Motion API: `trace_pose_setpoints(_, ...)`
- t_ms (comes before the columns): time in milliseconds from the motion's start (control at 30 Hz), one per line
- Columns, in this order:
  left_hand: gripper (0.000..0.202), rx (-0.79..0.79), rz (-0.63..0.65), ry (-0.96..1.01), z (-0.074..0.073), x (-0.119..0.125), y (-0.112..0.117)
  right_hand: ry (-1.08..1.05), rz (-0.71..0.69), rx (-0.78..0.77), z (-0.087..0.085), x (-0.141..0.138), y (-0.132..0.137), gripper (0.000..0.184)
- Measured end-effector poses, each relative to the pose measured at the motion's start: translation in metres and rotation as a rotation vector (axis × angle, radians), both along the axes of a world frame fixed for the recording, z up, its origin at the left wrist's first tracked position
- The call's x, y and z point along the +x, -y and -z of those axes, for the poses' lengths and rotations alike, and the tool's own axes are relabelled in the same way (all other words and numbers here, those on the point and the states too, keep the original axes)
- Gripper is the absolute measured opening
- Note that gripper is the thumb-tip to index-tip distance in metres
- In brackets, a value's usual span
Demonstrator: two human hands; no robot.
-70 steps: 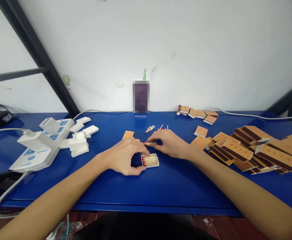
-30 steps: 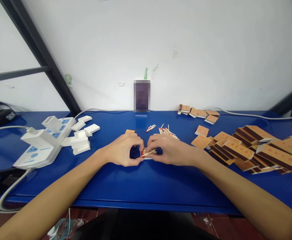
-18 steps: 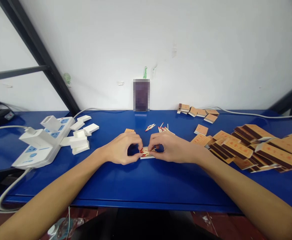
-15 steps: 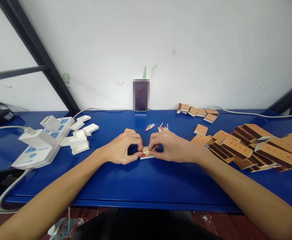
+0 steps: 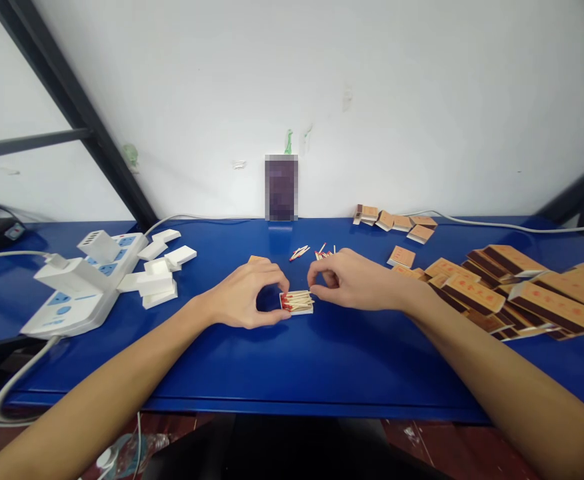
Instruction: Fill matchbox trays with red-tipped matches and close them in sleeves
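A small white matchbox tray [image 5: 306,312] lies on the blue table, filled with red-headed matches [image 5: 299,301]. My left hand [image 5: 252,290] has thumb and index finger on either side of the tray's left end, closed on it. Just off the tray's right end hovers my right hand [image 5: 355,280], its thumb and curled index finger slightly apart with nothing visible between them. Behind it, partly hidden, is a loose pile of matches [image 5: 324,253]. A smaller group of matches [image 5: 299,253] lies to its left. An orange matchbox piece [image 5: 257,259] shows behind my left hand.
White empty trays [image 5: 158,285] are heaped at left beside a power strip [image 5: 85,287] with plugs and cables. Flattened orange-brown matchbox sleeves [image 5: 477,293] are piled at right, with several sleeves [image 5: 402,223] near the wall. A pixelated dark panel [image 5: 281,188] stands against the wall.
My right hand has lifted off the matches and moved slightly right and back, its fingers loosening. The filled tray is now more exposed. My left thumb and index finger have spread to the tray's sides.
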State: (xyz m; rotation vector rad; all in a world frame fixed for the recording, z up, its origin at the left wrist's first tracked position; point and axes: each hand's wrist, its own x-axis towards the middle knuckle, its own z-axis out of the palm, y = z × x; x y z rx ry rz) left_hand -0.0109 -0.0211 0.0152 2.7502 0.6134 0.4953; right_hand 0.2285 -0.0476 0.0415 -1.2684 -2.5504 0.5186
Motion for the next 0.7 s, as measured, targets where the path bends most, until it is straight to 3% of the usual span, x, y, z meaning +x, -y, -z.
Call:
trace_pose_setpoints(100, 0.029, 0.027, 0.014, -0.003, 0.0, 0.001, 0.002, 0.037, -0.031, -0.076, -0.002, 0.002, -0.001, 0.014)
trace_pose_setpoints(267, 0.018, 0.029, 0.03, -0.005, 0.002, 0.002, 0.003, 0.033, -0.052, -0.136, 0.002, 0.004, -0.003, 0.017)
trace_pose_setpoints(533, 0.014, 0.002, 0.04, 0.009, 0.003, 0.002, 0.002, -0.041, -0.017, -0.038, 0.01, 0.003, -0.008, 0.012)
trace_pose_setpoints(700, 0.014, 0.008, 0.039, 0.007, 0.003, 0.002, 0.002, 0.003, 0.04, -0.039, 0.018, 0.001, -0.012, 0.022)
